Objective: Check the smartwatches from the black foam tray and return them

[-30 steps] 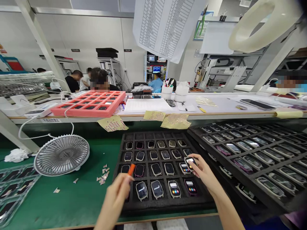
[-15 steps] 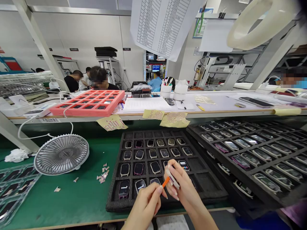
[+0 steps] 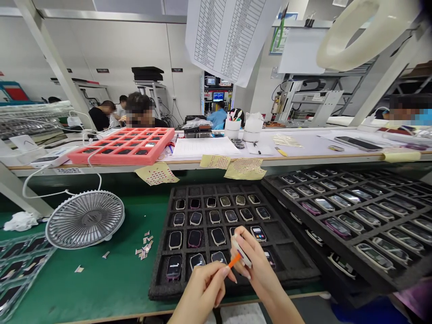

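My left hand [image 3: 208, 284] pinches a thin orange stick tool [image 3: 234, 260], its tip touching the side of a watch case. My right hand [image 3: 254, 256] is closed round that smartwatch [image 3: 241, 252], which is tilted on edge with a pale side showing; its screen is hidden. Both hands are above the front right part of a black foam tray [image 3: 158, 283]. Rows of square-faced smartwatches, such as a purple-framed watch [image 3: 174, 267], sit in its compartments. Some screens are lit, among them the watch [image 3: 258, 233] beside my right hand.
More watches fill a stacked black tray [image 3: 351, 220] at the right. A round fan [image 3: 86, 218] stands left on the green mat [image 3: 111, 288], near small scattered tabs [image 3: 144, 247]. A red foam tray [image 3: 116, 157] rests on the shelf above. A tape roll [image 3: 367, 33] hangs upper right.
My hands stay close together, with the tool still against the watch. The watch and tool tip have shifted slightly; a lit watch in the front row shows more beside my right hand.
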Tool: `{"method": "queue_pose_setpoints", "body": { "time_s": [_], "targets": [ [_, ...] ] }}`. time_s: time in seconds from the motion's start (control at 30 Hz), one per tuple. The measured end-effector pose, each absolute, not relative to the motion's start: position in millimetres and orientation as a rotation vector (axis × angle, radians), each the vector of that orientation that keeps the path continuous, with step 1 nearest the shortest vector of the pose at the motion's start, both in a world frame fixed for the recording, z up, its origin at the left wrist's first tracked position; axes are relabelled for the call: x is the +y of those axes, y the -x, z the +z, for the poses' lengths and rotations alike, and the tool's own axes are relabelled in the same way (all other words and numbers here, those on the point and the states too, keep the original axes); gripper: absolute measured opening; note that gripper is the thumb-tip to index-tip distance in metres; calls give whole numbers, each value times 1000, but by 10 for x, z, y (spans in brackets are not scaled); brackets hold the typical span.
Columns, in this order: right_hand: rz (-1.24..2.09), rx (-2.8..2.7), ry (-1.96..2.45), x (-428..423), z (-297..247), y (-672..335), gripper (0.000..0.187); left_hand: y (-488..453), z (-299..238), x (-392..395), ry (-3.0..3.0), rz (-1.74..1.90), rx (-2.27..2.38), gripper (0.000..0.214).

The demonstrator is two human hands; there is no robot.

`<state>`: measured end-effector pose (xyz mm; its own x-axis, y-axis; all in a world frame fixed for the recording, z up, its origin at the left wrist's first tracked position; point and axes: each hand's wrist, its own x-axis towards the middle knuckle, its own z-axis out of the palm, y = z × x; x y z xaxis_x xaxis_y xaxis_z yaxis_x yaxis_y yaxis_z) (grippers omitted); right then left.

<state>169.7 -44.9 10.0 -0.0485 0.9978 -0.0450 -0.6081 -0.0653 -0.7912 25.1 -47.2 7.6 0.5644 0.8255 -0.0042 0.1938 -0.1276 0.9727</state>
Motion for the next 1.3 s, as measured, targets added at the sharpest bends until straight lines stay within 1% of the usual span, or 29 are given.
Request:
{"method": "queue_pose_setpoints", "body": {
  "time_s": [0.1, 0.17, 0.23, 0.33, 0.4, 0.47, 0.57, 0.7, 0.77, 0.87, 0.9, 0.97, 1.03, 1.13, 1.2, 1.27, 1.3],
  "targets": [
    [1757, -571, 570, -437, 70, -1671, 31, -276, 72, -479, -1608, 699, 813, 48],
    [1829, -497, 526, -434, 59, -1657, 33, -303, 52, -490, -1582, 729, 779, 48],
    [1819, -461, 538, -434, 58, -1660, 32, -323, 27, -491, -1561, 741, 768, 48],
    [1713, -456, 582, -438, 74, -1685, 30, -333, 8, -463, -1515, 780, 828, 50],
    [1581, -492, 650, -450, 89, -1685, 29, -344, 13, -438, -1501, 848, 873, 49],
    [1451, -550, 774, -475, 93, -1643, 28, -378, 24, -423, -1544, 904, 889, 44],
    [1315, -651, 952, -516, 68, -1523, 32, -461, 27, -421, -1628, 955, 891, 35],
    [1070, -826, 1033, -458, 18, -1589, 31, -365, 28, -386, -1568, 971, 940, 38],
    [844, -884, 1141, -356, -2, -1866, 29, -106, 38, -319, -1509, 1066, 1060, 39],
    [334, -1024, 1512, -163, -84, -2518, 30, 493, 5, -135, -1517, 1252, 1487, 38],
    [246, -1111, 1642, -101, -137, -2741, 31, 701, -35, -59, -1559, 1234, 1639, 37],
    [127, -1280, 1798, 7, -276, -3109, 38, 1051, -166, 91, -1654, 1007, 1882, 36],
    [75, -1420, 1874, 76, -417, -3323, 46, 1271, -336, 216, -1708, 807, 2021, 32],
    [-20, -1608, 1915, 59, -522, -3371, 54, 1383, -542, 317, -1710, 601, 2113, 27],
    [-199, -1641, 1905, -46, -500, -3278, 56, 1376, -577, 314, -1655, 546, 2174, 25],
    [-364, -1622, 1879, -207, -455, -3126, 51, 1332, -519, 254, -1598, 599, 2207, 28],
    [-375, -1636, 1879, -296, -443, -3037, 48, 1295, -463, 204, -1583, 661, 2195, 30]
  ]
}}
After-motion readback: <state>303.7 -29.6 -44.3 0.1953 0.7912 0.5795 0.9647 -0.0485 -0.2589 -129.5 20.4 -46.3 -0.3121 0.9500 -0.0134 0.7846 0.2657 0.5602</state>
